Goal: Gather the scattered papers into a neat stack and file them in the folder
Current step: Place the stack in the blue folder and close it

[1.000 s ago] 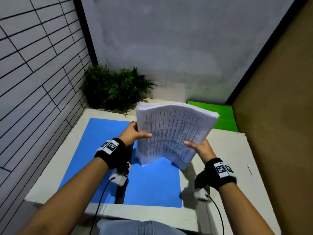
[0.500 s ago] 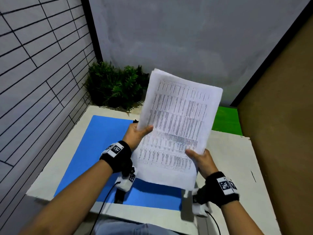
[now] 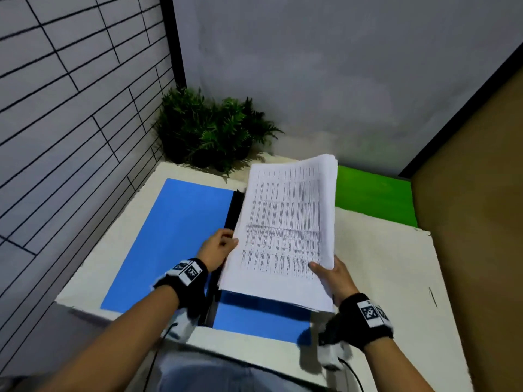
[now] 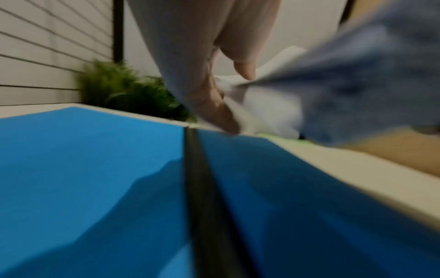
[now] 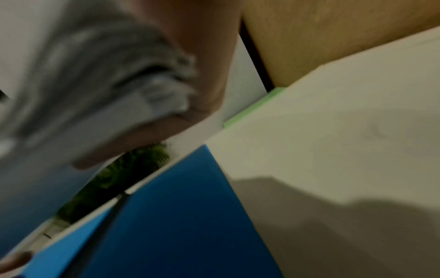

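**Paper stack held over the open folder**

You hold the stack of papers (image 3: 285,233) in both hands, lifted above the right half of the open blue folder (image 3: 175,236). Your left hand (image 3: 218,248) pinches the stack's left edge, thumb on the printed top sheet and fingers beneath. Your right hand (image 3: 332,278) grips the stack's near right corner the same way, thumb on top. The sheets tilt, far end raised, and the edges fan slightly at the far right corner. The folder lies flat on the tabletop (image 3: 382,264) toward its left edge, black spine (image 3: 233,210) running front to back. A plant (image 3: 209,131) stands at the far left corner; a green sheet (image 3: 373,196) lies along the far right edge.
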A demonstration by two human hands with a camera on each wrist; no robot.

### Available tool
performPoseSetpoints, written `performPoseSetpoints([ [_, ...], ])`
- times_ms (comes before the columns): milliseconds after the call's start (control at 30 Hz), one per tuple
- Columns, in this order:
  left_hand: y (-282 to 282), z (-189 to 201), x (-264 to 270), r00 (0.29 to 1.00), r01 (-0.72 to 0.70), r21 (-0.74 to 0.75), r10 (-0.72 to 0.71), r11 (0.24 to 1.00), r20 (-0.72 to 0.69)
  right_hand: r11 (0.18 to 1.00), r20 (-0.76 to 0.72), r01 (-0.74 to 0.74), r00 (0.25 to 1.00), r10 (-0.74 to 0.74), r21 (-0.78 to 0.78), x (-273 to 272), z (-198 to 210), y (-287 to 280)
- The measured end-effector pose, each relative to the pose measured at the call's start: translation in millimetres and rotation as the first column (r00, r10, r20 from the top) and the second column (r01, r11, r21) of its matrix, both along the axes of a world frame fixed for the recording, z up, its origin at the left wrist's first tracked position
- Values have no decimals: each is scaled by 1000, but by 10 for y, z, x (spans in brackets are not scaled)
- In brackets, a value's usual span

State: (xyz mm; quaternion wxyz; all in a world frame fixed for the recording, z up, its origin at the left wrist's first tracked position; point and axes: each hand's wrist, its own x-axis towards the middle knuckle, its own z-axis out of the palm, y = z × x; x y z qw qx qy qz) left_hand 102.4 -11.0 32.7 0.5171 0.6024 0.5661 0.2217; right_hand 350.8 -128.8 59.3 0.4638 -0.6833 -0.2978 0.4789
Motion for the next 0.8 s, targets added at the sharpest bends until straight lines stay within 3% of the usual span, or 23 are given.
performPoseSetpoints([
  [67,104,-256,-454,967,-81,-13,75,997,-245,995,57,-13,998,18,-98,-69,-206,7],
  [167,182,-506,-1213,751,-182,-46,108,982,-651,969,120,-31,991,62,-245,-95,-514,5],
  [233,173,-543,-1564,671,-265,-95,113,959,-733,962,109,-19,993,51,-274,-115,-624,0],
  [367,201,-550,-1739,592,-301,-101,103,948,-800,959,52,9,999,6,-283,-191,-707,14],
  [500,243,-569,-1743,655,-408,-128,193,904,-731,937,89,21,996,11,-347,-269,-838,35],
  [567,286,-479,-1797,731,-404,-174,203,898,-651,931,115,33,993,10,-364,-260,-859,29],
  [667,380,-124,-1851,871,-256,-195,138,947,-471,931,135,8,990,45,-366,-229,-861,18],
  [800,398,684,-1735,969,-3,-183,-42,983,-242,932,177,-9,981,78,-362,-186,-812,25],
])
